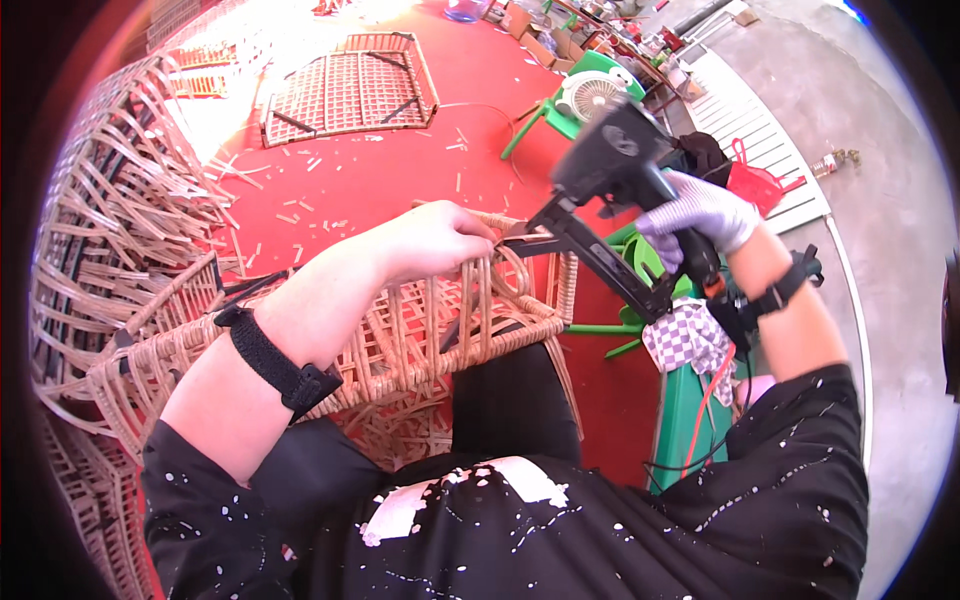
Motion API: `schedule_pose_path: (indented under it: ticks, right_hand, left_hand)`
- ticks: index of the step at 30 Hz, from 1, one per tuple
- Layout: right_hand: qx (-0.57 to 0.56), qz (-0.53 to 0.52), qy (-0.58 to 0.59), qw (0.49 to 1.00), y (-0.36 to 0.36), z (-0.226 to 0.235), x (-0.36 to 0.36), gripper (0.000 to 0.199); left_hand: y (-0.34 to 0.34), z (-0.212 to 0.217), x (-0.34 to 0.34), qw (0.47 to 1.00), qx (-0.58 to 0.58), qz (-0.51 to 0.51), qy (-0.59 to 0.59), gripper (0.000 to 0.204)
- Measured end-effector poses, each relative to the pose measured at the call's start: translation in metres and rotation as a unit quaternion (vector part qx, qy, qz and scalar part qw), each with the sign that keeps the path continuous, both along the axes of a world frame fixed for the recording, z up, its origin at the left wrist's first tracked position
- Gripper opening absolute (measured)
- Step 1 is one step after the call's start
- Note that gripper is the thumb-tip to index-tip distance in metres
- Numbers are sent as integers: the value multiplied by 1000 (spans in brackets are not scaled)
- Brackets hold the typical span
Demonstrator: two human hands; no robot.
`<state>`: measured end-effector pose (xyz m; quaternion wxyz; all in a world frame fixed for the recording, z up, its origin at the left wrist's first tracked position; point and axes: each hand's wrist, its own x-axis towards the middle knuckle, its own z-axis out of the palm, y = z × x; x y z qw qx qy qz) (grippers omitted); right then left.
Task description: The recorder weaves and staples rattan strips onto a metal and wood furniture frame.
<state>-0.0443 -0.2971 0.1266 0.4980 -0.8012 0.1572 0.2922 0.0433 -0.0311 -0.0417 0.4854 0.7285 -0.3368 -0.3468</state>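
Note:
In my gloved right hand (703, 215) is a black pneumatic stapler (615, 160), its long magazine slanting down toward the checked cloth. The stapler's nose is close to the corner of a woven rattan basket frame (400, 345) that lies across my lap. My bare left hand (440, 240) is at the frame's upper edge, thumb and fingers pinched on a rattan strip (482, 268). A dark bar (530, 245) runs along that corner beside my fingertips. My left fingertips are partly hidden by the strips.
Finished-looking rattan panels stand in a stack (110, 220) on the left. Another woven tray (345, 90) lies on the red floor (480, 110) among scattered offcuts. A green chair (545, 125) carries a white fan (597, 95). At right, a checked cloth (690, 340) and an orange hose (718, 375) lie over a green stool (685, 420).

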Motion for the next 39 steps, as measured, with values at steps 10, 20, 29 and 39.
schedule_pose_path:
  ticks: [10, 20, 29, 39]
  right_hand:
    - [37, -340, -160, 926, -155, -69, -264, 24]
    - [187, -595, -124, 772, -213, -168, -496, 37]
    - [-613, -258, 158, 730, -247, -122, -436, 45]
    - [-151, 41, -460, 874, -18, -134, -156, 15]
  left_hand:
    - [-4, -5, -7, 996, 55, 62, -32, 44]
    - [-3, 0, -6, 993, 79, 74, 42, 39]
    - [-3, -1, -15, 986, -5, 147, -72, 31]
    - [1, 29, -73, 871, -188, 163, 424, 25]
